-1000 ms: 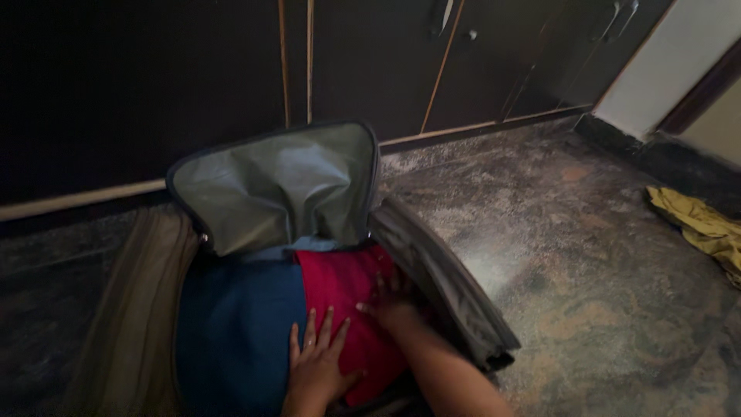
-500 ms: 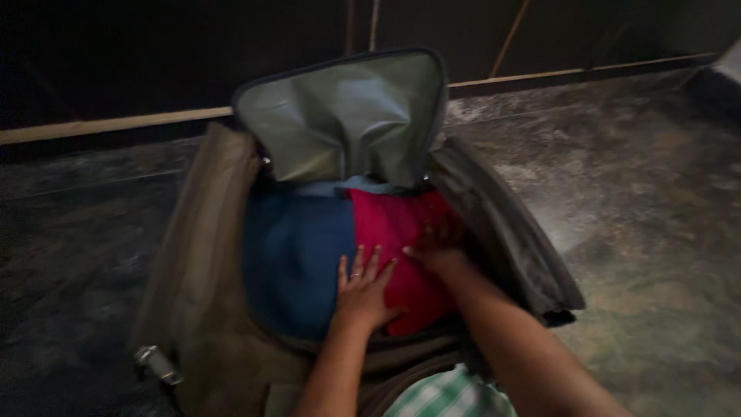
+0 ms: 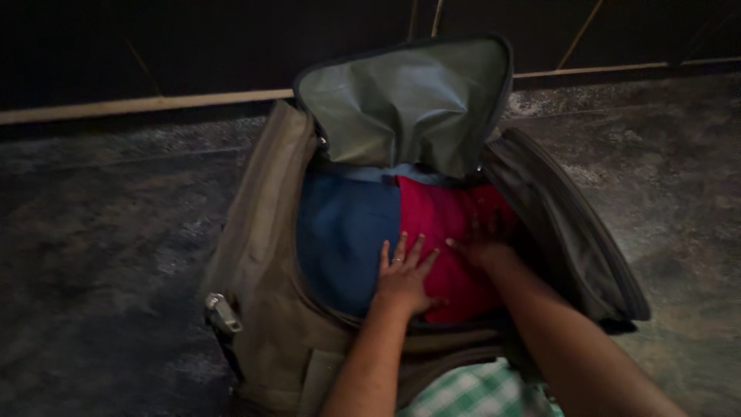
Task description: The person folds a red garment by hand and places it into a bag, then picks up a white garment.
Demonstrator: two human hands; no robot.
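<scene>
Both hands press flat, fingers spread: left hand (image 3: 403, 276) where blue cloth (image 3: 343, 232) meets red cloth (image 3: 448, 232), right hand (image 3: 485, 245) on red, inside the open bag (image 3: 266, 255).

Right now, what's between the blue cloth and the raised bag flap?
In the head view, a light blue strip of fabric lies between the blue cloth and the raised flap.

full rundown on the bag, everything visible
The bag is an olive-grey soft fabric duffel lying on the stone floor, top open. Its flap, with a grey lining and dark edging, stands folded back toward the dark wall. A metal clip hangs at the near left corner. Inside lie blue cloth and red cloth. The left hand and right hand press flat on the red cloth.
</scene>
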